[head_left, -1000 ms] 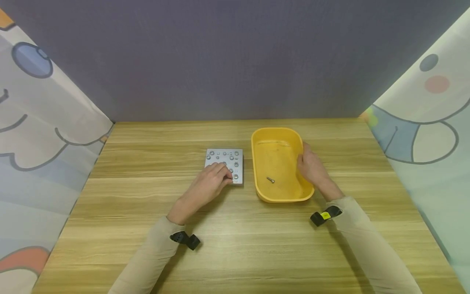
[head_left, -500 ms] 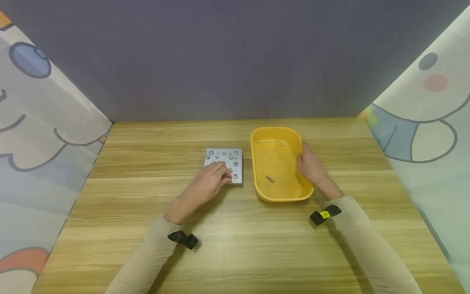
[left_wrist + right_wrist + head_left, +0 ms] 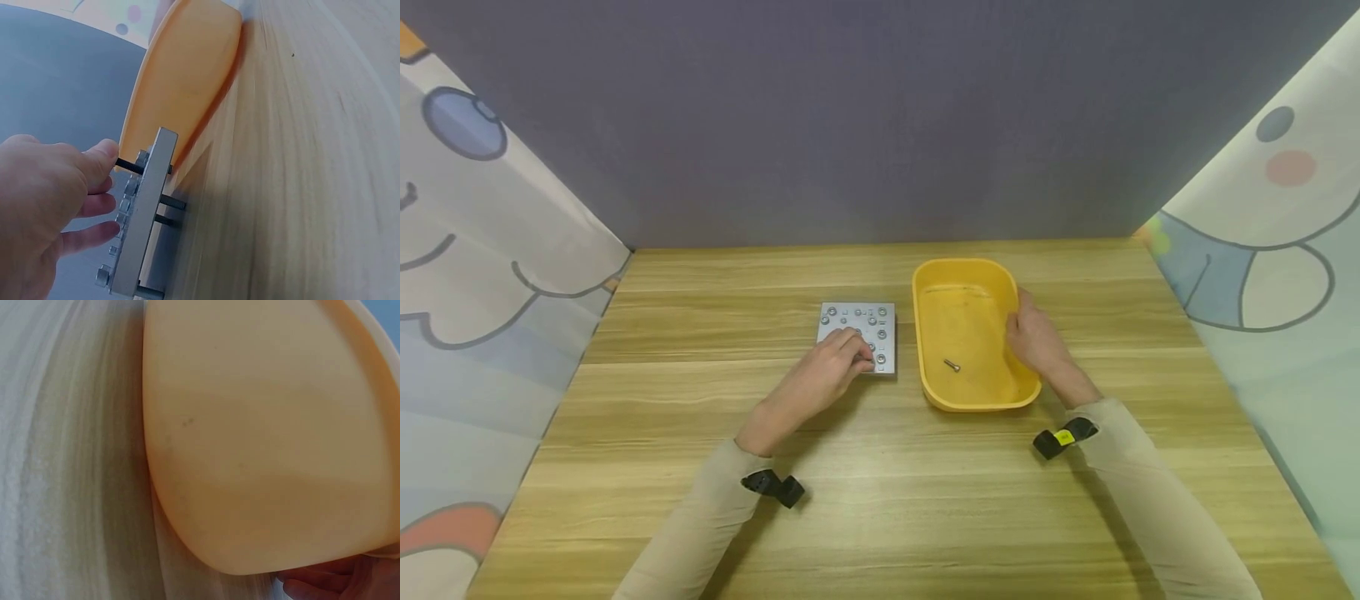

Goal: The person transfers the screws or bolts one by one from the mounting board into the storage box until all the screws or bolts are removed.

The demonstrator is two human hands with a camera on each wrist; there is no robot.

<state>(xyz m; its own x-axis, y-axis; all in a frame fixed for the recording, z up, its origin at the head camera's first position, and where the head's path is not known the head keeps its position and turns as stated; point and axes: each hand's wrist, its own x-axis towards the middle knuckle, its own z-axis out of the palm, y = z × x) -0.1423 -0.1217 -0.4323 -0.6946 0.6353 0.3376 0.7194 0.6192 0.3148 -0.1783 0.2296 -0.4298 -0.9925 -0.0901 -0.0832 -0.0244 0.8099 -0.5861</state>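
Observation:
A square grey metal plate (image 3: 887,337) with several socket-head bolts standing in it lies left of the yellow bin (image 3: 955,312). My left hand (image 3: 829,367) is over its near edge. In the left wrist view, thumb and forefinger pinch a bolt (image 3: 129,165) whose dark shank points into the plate (image 3: 145,215); its head is hidden between the fingertips. Other bolt shanks (image 3: 173,202) stick out beneath the plate. My right hand (image 3: 1037,337) grips the bin's right side, partly behind the wall. One loose bolt (image 3: 952,366) lies inside the bin.
The wooden table (image 3: 895,500) carries both things near its middle. A dark partition (image 3: 880,125) rises along the back edge, with printed curtains (image 3: 1262,317) at the sides.
My left wrist has shifted very slightly left, and the thumb and fingertips have moved a little at the bolt. The right hand, bin and plate look unmoved.

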